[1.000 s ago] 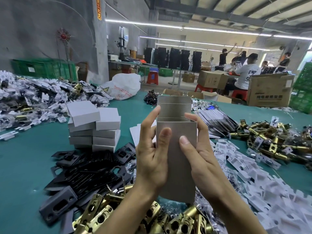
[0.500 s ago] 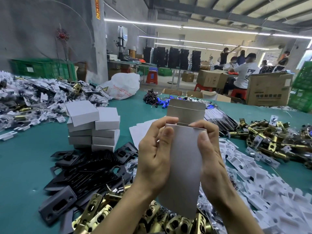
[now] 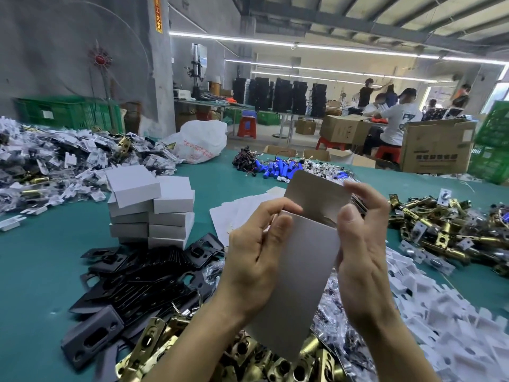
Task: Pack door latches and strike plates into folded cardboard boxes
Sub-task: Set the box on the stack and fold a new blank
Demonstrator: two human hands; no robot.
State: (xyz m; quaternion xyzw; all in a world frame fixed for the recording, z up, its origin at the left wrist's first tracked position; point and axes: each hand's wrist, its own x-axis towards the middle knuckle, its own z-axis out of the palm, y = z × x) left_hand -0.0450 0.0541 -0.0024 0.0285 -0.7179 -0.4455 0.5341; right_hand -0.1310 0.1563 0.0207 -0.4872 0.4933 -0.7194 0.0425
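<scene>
Right of the stack of closed boxes point(image 3: 150, 210), we hold 1 cardboard box point(image 3: 300, 274) upright: left hand point(image 3: 253, 255) pinches its edge, right hand point(image 3: 360, 252) curls over its open flap point(image 3: 316, 197). It seems unfilled; strike plates point(image 3: 143, 282) and latches point(image 3: 275, 365) lie loose in front of the stack.

A flat grey cardboard box point(image 3: 300, 285) is held upright, slightly tilted, above the tabletop point(image 3: 33, 271). The left hand point(image 3: 253, 260) and right hand point(image 3: 363, 257) pinch its side edges. Its top flap point(image 3: 314, 194) is open and leans back. Left of the box lies a heap of black strike plates point(image 3: 143, 282). Beyond them stands a stack of folded white boxes point(image 3: 150, 210), the topmost askew. Brass latches point(image 3: 275, 365) are piled beneath the box, with a second latch heap point(image 3: 440, 230) to its right.
</scene>
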